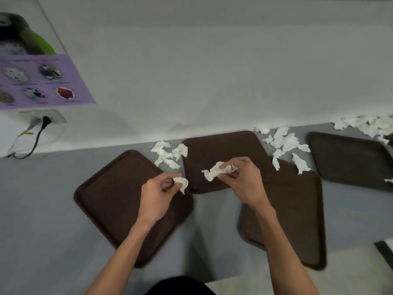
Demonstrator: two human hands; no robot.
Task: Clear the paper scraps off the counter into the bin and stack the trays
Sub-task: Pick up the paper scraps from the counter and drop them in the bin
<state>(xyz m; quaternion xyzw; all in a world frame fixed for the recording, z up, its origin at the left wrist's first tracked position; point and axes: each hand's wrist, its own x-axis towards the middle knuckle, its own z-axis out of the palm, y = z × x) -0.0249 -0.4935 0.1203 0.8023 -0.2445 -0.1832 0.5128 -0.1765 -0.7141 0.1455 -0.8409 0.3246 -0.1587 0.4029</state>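
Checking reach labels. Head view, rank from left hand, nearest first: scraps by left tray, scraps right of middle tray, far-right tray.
1. left scrap pile, just beyond left hand
2. right scrap cluster, past middle tray
3. far-right tray, frame edge

canteen: brown serving trays (pixel 106 199)

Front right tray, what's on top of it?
A white paper scrap and a second scrap lap onto the far edge of the front right tray; nothing else shows on it. The right forearm covers its left side, so anything there cannot be seen.
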